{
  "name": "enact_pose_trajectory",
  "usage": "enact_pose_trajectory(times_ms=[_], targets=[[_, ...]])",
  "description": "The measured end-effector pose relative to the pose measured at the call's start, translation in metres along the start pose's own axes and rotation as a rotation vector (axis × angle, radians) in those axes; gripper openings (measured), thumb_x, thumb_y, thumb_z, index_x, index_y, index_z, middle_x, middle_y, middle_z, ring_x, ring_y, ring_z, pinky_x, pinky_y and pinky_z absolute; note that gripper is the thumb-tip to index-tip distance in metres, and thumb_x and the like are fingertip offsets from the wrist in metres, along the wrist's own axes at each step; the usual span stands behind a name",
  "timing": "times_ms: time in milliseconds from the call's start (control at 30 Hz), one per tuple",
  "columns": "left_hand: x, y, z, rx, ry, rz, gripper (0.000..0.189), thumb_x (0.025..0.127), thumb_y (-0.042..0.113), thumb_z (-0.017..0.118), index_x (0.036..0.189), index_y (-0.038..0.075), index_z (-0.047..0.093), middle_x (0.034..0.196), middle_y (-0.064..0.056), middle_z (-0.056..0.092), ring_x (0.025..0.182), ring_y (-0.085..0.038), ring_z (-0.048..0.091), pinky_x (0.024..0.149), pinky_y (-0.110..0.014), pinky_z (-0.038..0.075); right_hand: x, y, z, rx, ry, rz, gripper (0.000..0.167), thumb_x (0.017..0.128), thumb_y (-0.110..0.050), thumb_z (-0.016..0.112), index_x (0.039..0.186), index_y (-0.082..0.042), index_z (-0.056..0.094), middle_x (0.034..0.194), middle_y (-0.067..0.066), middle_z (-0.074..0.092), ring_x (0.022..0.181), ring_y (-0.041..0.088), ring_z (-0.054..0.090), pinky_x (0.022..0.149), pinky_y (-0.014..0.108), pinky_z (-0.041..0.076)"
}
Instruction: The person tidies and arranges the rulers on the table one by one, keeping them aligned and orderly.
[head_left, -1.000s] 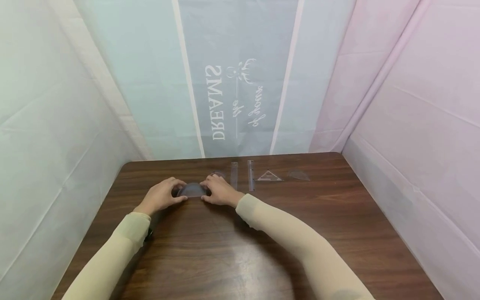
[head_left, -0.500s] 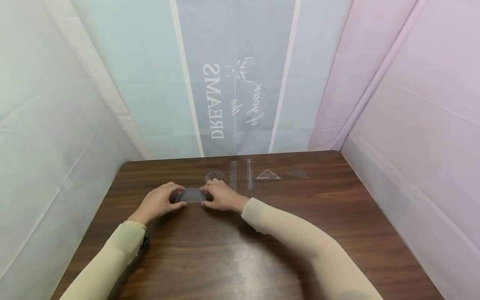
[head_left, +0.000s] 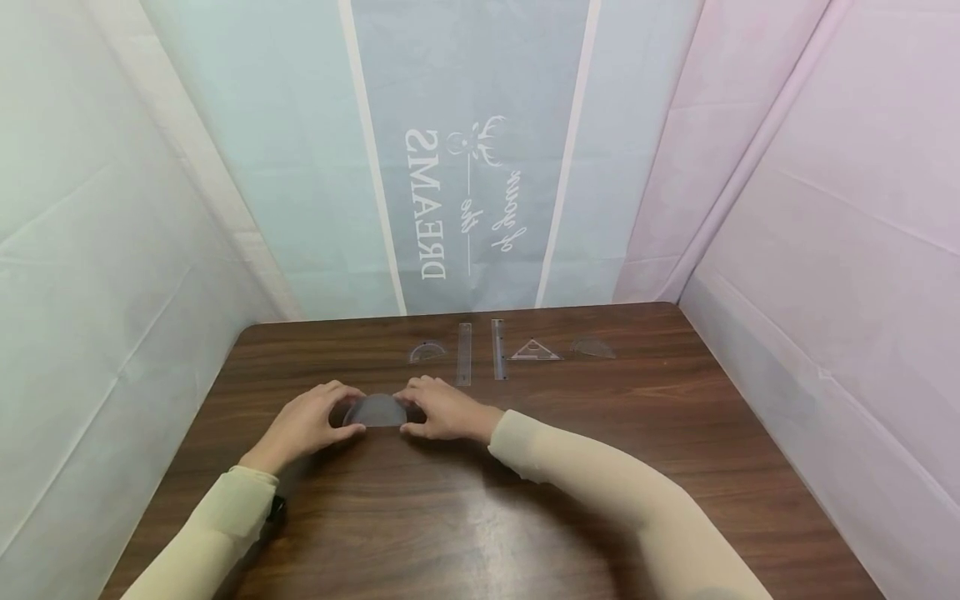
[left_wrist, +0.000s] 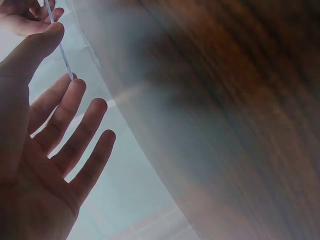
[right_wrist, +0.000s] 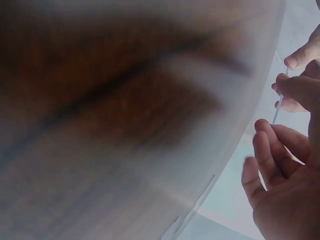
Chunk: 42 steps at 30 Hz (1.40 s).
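A translucent half-round protractor is held just in front of a row of clear drawing tools in the head view. My left hand pinches its left end between thumb and fingertips. At the right end my right hand holds it the same way. Both wrist views show the protractor edge-on as a thin pale strip, thumb on one side and fingertips on the other. The other fingers of each hand spread loosely. Any markings on the held piece are too faint to read.
Behind the hands on the brown wooden table lie a second protractor, two clear rulers, one left of the other, a triangular set square and a faint rounded clear piece. Cloth walls enclose the table's back and sides.
Both hands have drawn the held protractor toward the near side and slightly left. The second protractor behind, partly covered earlier by the right hand, now shows whole.
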<state>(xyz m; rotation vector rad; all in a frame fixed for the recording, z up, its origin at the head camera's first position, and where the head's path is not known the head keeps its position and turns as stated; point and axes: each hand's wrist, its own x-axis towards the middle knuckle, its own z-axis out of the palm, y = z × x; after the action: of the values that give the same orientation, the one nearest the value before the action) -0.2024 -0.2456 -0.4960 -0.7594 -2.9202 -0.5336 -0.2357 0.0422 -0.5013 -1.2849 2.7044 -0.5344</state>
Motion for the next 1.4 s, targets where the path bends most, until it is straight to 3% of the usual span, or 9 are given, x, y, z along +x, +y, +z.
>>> enact_pose_trajectory(times_ms=[233,567,967,1400], targets=[[-0.013,0.008,-0.002,0.027,-0.001,0.016,0.051,0.088,0.04,0.091,0.129,0.014,0.074,0.121,-0.002,0.072,0.109,-0.028,0.071,0.089,-0.054,0.059,-0.011,-0.01,0.003,0.069,-0.036,-0.01,0.056,0.104,-0.037,0.074,0.15,-0.009,0.061,0.119,-0.004,0.064,0.104,0.005,0.062,0.089,0.019,0.052],[-0.031,0.017,-0.002,0.039,-0.038,0.01,0.051,0.086,0.041,0.092,0.126,0.016,0.074,0.114,0.003,0.071,0.101,-0.022,0.071,0.084,-0.049,0.059,-0.018,-0.023,0.011,0.077,-0.067,-0.028,0.056,0.103,-0.038,0.075,0.15,-0.011,0.062,0.117,-0.007,0.064,0.102,0.0,0.061,0.085,0.014,0.051],[-0.047,0.021,-0.001,0.039,-0.064,0.005,0.052,0.083,0.046,0.093,0.123,0.019,0.073,0.112,0.007,0.07,0.1,-0.017,0.071,0.081,-0.045,0.059,-0.025,-0.037,0.016,-0.044,-0.061,-0.076,0.056,0.101,-0.043,0.077,0.146,-0.011,0.064,0.117,-0.008,0.067,0.102,0.0,0.061,0.09,0.015,0.05],[-0.059,0.017,0.0,0.016,-0.082,0.026,0.05,0.084,0.049,0.092,0.12,0.021,0.072,0.12,0.006,0.069,0.11,-0.024,0.07,0.09,-0.05,0.059,-0.025,-0.053,0.02,-0.096,-0.076,-0.092,0.056,0.101,-0.044,0.076,0.146,-0.011,0.065,0.116,-0.008,0.069,0.104,0.003,0.061,0.095,0.018,0.05]])
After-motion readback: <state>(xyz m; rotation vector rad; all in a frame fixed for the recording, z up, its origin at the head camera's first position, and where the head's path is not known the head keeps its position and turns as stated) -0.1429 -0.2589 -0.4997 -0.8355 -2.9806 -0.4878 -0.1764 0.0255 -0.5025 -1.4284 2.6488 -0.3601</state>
